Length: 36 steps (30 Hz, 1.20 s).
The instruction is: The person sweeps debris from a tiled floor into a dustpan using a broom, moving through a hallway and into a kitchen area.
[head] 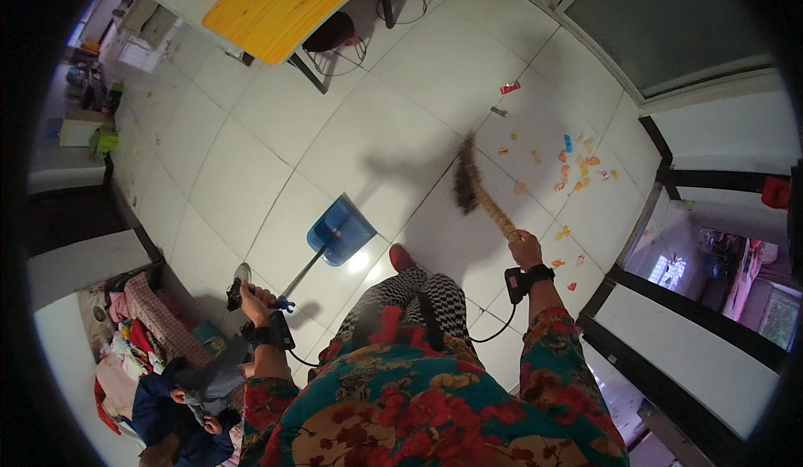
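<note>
My right hand (526, 250) grips the wound handle of a broom (499, 216). Dark, slightly blurred bristles fan out at the broom's far end, over the tiles. On the left, my left hand (257, 304) is closed around the upper end of a long-handled dustpan. The blue plastic dustpan (342, 231) lies on the floor ahead of my feet, to the left of the broom. Scattered to the broom's right are orange and yellow scraps (583, 169), a blue wrapper (568, 144) and a red wrapper (510, 88). A red paper-like scrap (571, 287) lies near my right wrist in view.
A yellow wooden table (276, 15) stands at the top left with a dark round stool (331, 31) beside it. Another person (182, 410) sits at the lower left near piled cloth. A glazed door (677, 21) is at the upper right; dark-framed wall panels run along the right.
</note>
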Available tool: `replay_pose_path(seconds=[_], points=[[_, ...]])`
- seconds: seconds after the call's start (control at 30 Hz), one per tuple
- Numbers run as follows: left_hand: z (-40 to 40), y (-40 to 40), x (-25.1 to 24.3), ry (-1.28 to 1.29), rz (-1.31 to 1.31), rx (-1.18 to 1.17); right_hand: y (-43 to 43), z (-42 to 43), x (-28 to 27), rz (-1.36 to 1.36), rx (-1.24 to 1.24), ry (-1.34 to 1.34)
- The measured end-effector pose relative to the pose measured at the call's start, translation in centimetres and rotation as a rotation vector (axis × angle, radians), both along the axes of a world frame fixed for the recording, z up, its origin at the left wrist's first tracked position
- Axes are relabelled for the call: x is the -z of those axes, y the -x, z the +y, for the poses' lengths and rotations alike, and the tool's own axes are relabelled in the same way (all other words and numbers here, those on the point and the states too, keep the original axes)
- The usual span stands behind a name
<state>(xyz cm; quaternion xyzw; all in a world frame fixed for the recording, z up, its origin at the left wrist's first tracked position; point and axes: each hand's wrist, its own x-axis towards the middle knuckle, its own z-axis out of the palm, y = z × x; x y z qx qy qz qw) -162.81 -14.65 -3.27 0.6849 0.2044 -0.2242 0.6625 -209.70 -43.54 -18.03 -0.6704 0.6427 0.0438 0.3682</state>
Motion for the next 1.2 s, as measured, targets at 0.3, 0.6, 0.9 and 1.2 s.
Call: replay_pose_path(seconds=[0.3, 0.6, 0.9, 1.2], points=[[-2.9, -0.7, 0.8, -0.038, -0.025, 0.092, -0.7, -1.8, -0.6, -0.212, 0.25, 0.078], [-8.9, 0.6, -0.8, -0.096, -0.071, 0.108, -9.3, -6.0, 1.1, -0.543, 0.199, -0.423], [-14.1, 1.6, -1.4, -0.099, -0.092, 0.077, -0.4, -11.8, 0.5, -0.492, 0.618, -0.579], [-18.0, 2.1, -0.7, -0.05, -0.022, 0.065, 7.3, -11.3, -3.9, -0.334, 0.474, -0.393]])
